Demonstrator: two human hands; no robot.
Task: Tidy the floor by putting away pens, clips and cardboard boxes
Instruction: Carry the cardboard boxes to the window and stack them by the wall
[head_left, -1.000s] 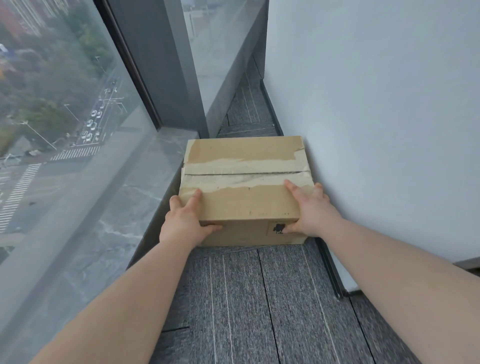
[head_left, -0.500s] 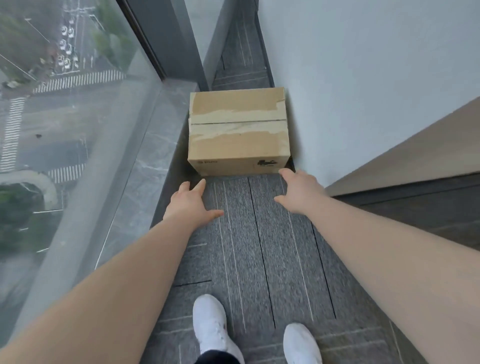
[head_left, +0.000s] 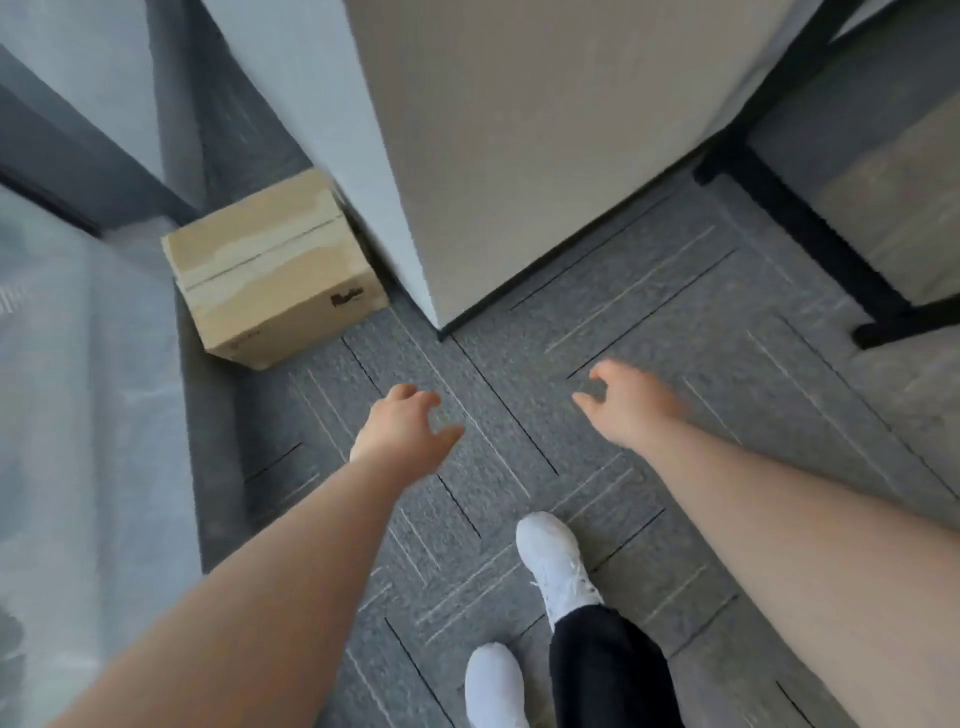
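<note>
A second ago both hands grip the near edge of the cardboard box (head_left: 275, 270); now the left hand (head_left: 402, 428) and right hand (head_left: 631, 402) hang free over the carpet (head_left: 519, 415), well apart from it, fingers loosely curled and holding nothing; the box sits at upper left of the frame instead of the centre; white shoes (head_left: 553, 556) and a black-framed bench (head_left: 810, 234) at upper right have come into view.

A closed tan cardboard box (head_left: 275, 275) sits flat on the grey carpet floor (head_left: 519, 415) in the upper left of the frame. Torn tape residue runs along its top seam, and a small dark mark shows on its near side.
</note>
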